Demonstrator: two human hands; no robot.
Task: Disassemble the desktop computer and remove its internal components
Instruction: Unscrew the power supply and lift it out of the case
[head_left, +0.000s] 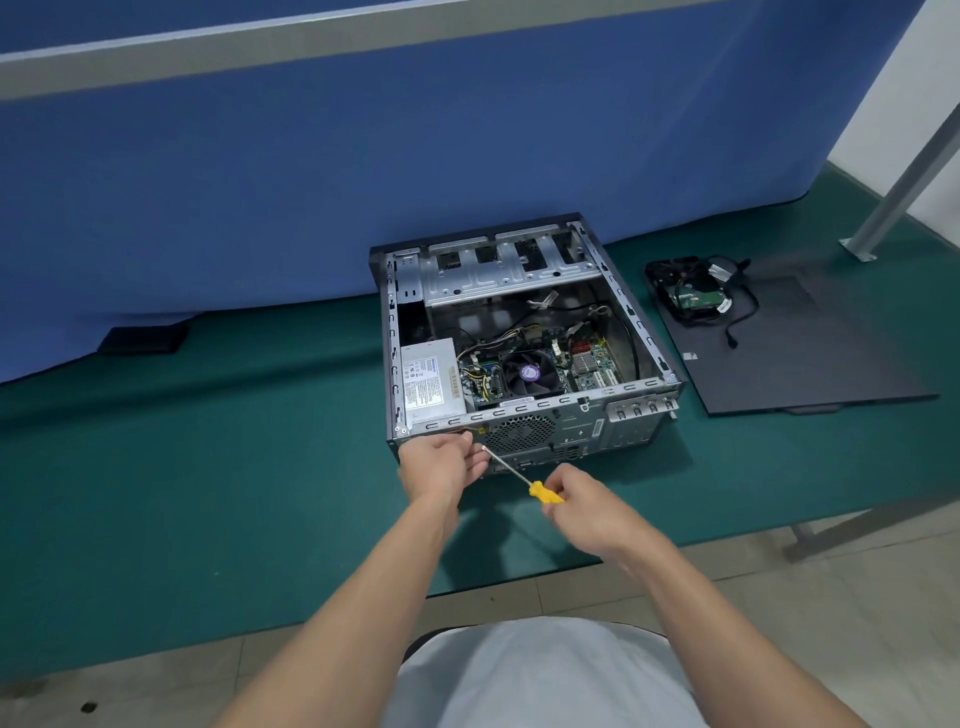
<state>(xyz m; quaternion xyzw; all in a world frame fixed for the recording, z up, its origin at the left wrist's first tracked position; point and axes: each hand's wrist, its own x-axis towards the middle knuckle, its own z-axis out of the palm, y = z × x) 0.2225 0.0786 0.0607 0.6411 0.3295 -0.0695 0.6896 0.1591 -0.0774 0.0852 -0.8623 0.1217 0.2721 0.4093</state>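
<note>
Fingers (560, 487) of my right hand (584, 512) are wrapped round the yellow handle of the screwdriver (543, 492). My left hand (441, 462) has its fingers closed in on the tip, steadying it against the rear wall of the computer case (576, 423); can't tell if a screw sits between them. Case is on the green surface (208, 467), near my edge, lying on its side with the open face up. Done so far: side panel (810, 358) is off and flat on the surface just right of the case, hard drive (693, 300) and its cables are out and parked on that panel, and the drive cage (498, 273) looks empty. Still in: power supply (428, 382), motherboard (587, 364), CPU fan (530, 371), loose wiring. Tip is at the PSU corner, so I'd say PSU screws are the current step and we're roughly a third through. Case rear faces me, front faces the blue partition (311, 182), and its long axis runs near-to-far, skewed slightly. Screwdriver axis runs low-right to up-left, tip into the rear wall.
</note>
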